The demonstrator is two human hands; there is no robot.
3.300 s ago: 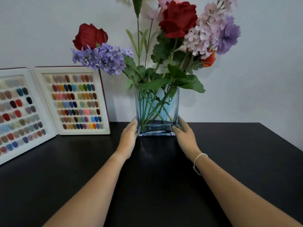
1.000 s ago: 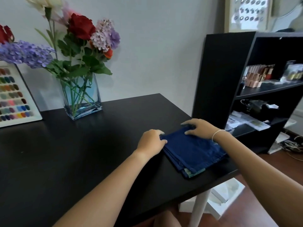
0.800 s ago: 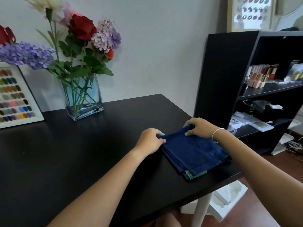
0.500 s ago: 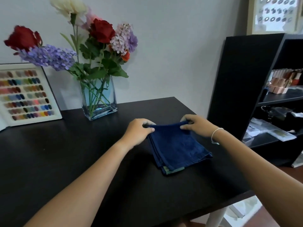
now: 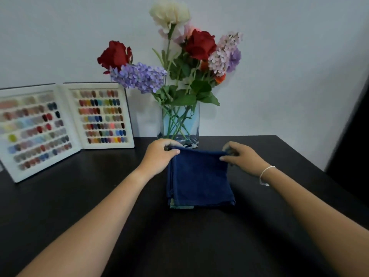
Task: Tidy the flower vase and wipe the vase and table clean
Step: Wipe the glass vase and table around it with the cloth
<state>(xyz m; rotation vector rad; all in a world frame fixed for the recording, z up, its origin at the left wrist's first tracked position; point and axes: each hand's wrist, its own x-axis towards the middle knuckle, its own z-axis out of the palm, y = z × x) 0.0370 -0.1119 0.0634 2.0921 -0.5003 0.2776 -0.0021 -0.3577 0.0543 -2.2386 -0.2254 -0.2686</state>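
Observation:
A clear glass vase [image 5: 179,124] with water and green stems stands at the back of the black table [image 5: 79,206], against the wall. It holds red, purple, pink and cream flowers [image 5: 179,62]. Just in front of it hangs a folded dark blue cloth [image 5: 199,178], its lower edge on or just above the table. My left hand [image 5: 159,156] pinches the cloth's top left corner. My right hand [image 5: 241,158] pinches the top right corner. The cloth's top edge hides the vase's base.
An open white book of coloured nail samples [image 5: 60,124] leans against the wall at the back left. A black shelf's side [image 5: 355,140] shows at the right edge. The table's right edge runs diagonally near my right forearm.
Both hands have carried the blue cloth from the table's right front corner to just in front of the vase. My view has swung left, so the vase is now centred.

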